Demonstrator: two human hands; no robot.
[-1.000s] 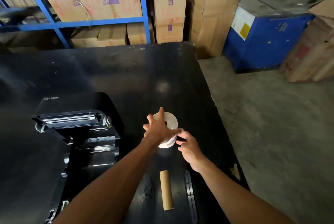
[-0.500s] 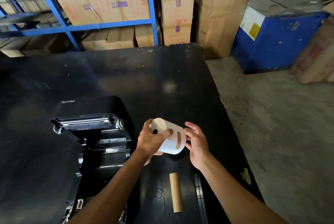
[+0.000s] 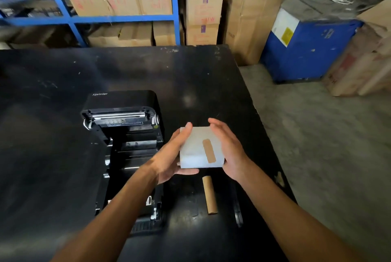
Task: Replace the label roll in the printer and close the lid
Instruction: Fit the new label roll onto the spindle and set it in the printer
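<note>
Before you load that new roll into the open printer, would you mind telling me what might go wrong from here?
1. The label roll is pressed between the flat palms of the left hand and right hand, above the table; it might slip out.
2. A strip of brown tape seals the roll; left on, the labels probably would not feed.
3. The empty cardboard tube lies loose beside the printer and could roll away.

The single head-worn camera looks forward and steeply down from just above the black table (image 3: 63, 113), close over the open printer (image 3: 127, 134) at lower left, with blue shelving (image 3: 118, 19) beyond the printer and concrete floor (image 3: 317, 134) to its right.
</note>
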